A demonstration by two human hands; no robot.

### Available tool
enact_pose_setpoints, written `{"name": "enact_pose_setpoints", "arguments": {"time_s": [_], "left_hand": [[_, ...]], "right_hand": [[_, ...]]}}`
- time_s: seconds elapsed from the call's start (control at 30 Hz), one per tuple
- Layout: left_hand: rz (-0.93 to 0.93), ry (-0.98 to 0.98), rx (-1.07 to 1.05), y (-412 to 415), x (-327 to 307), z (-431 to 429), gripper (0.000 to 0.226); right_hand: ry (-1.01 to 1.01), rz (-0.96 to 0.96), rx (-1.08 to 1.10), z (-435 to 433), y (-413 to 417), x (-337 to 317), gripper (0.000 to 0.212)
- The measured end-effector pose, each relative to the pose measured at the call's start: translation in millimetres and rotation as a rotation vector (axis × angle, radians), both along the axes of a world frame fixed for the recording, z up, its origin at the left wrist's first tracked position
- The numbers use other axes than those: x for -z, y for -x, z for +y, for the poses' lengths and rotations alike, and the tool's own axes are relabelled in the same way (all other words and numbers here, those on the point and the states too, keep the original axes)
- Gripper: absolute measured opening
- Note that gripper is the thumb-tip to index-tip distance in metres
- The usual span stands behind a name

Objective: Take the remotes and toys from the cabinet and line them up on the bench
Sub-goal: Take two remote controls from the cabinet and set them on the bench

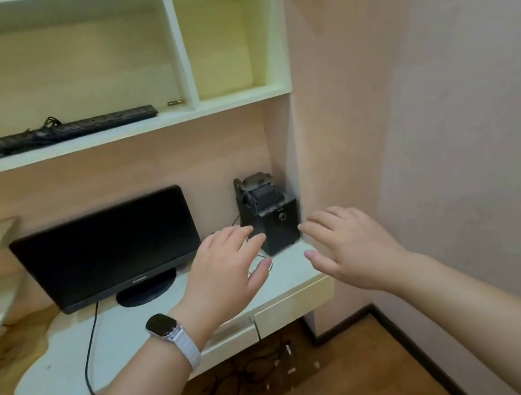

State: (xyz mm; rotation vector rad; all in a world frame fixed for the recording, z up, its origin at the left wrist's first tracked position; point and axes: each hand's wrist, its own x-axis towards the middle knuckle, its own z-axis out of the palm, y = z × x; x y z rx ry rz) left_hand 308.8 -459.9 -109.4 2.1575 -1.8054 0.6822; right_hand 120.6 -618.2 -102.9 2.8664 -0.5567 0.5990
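**A:** What are the hands doing?

**B:** Both are empty, with the fingers spread wide and the palms down. The left hand [225, 268] wears a smartwatch [162, 324] with a glossy black rounded-square face on a pale ribbed band. The right hand [348, 248] is bare. They hover either side of a black speaker box [276, 225], the left at its 9 o'clock, the right at its 3 o'clock. Whether any fingertip touches it, I cannot tell.

**A:** And the remotes or toys?

**B:** The only candidates are the dark, matte plastic things [260, 190] stacked on top of the speaker, at 12 o'clock from the hands. They look blocky with rounded edges, but are too blurred to name.

**A:** What is around them?

**B:** The speaker is a cube with a round knob on its front, standing in the corner of a smooth cream desk [131, 333]. At its 9 o'clock stands a flat black monitor [106, 247] on an oval foot, with a thin cable running down. On the shelf [118, 134] above lies a long black keyboard [58, 132], with a small brassy cylinder [175, 102] at its 3 o'clock end. The wall has a pale wood grain.
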Motion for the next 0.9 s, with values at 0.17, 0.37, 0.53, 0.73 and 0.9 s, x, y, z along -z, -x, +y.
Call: {"name": "enact_pose_setpoints", "arguments": {"time_s": [0.17, 0.37, 0.53, 0.73, 0.9], "left_hand": [[-0.033, 0.086, 0.057, -70, -11, -51, 0.041], [-0.080, 0.209, 0.108, -164, -48, -108, 0.037], [-0.074, 0.213, 0.134, -224, -82, -156, 0.043], [-0.071, 0.331, 0.171, -253, -142, -212, 0.044], [-0.053, 0.435, 0.193, -255, -200, -252, 0.047]], "right_hand": [[0.049, -0.061, 0.017, -42, -61, -21, 0.049], [0.114, -0.077, 0.043, -98, -140, -59, 0.049], [0.127, -0.106, 0.103, -141, -189, -86, 0.048], [0.163, -0.182, 0.131, -195, -228, -137, 0.053], [0.178, -0.290, 0.089, -236, -249, -198, 0.059]]}}
